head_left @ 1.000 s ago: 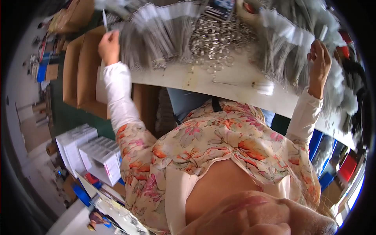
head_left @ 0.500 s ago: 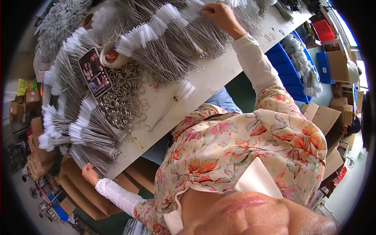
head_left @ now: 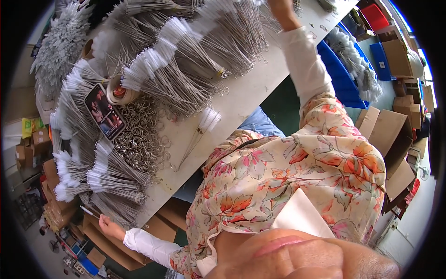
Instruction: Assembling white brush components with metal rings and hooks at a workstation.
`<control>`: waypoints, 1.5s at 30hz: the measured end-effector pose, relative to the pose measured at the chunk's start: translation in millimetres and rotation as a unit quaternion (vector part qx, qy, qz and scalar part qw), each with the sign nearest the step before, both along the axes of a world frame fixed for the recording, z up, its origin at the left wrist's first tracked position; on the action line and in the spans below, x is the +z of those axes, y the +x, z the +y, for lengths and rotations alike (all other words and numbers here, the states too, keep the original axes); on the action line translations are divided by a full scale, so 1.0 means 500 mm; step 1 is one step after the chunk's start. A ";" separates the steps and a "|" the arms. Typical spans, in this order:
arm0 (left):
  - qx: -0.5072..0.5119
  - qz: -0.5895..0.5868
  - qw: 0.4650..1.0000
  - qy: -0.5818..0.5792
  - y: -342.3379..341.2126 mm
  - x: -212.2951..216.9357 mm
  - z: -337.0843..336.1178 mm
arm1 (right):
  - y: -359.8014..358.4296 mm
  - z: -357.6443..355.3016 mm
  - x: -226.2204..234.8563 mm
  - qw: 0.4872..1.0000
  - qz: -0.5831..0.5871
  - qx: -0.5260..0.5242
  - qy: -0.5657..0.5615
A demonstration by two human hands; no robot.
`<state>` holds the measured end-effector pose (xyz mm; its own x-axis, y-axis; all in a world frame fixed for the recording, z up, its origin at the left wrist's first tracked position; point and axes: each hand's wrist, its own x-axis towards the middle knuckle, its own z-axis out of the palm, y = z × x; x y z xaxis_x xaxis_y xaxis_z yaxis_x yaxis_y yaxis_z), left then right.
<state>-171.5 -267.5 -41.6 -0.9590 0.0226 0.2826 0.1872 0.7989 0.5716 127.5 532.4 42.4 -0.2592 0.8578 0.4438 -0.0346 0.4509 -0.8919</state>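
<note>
While arms are spreading wide apart, left hand (head_left: 108,226) is pinching thin white-tipped rod at wire brush bundles (head_left: 111,186) by table (head_left: 260,88) edge. Bundles' long axes fanning out toward pile of metal rings (head_left: 141,139). Right hand (head_left: 278,5) mostly out of frame, grip unclear.

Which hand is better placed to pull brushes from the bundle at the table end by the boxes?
Left: the left hand sits beside that bundle; the right hand reaches to the table's far end.

We see shiny metal rings (head_left: 139,139), thin wire brushes (head_left: 186,83) with white bristly tips, a smooth matt desk (head_left: 251,97), brown cardboard boxes (head_left: 388,135) and a glossy phone (head_left: 105,112).
</note>
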 end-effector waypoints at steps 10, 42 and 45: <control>0.055 -0.041 0.987 0.148 0.176 0.133 0.262 | 0.164 0.353 -0.217 0.843 -0.529 -0.072 0.060; -0.163 -0.158 0.884 0.408 0.368 0.127 0.523 | 0.027 0.138 0.042 0.888 -0.330 -0.183 0.261; -0.207 -0.150 0.874 0.413 0.380 0.142 0.566 | -0.009 -0.001 0.070 0.988 -0.046 0.067 0.135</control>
<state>18.6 15.4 29.4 -0.9507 0.2920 0.1043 0.1060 -0.0103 0.9943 123.0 531.8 77.2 -0.4120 0.6670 0.6208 -0.0339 0.6696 -0.7419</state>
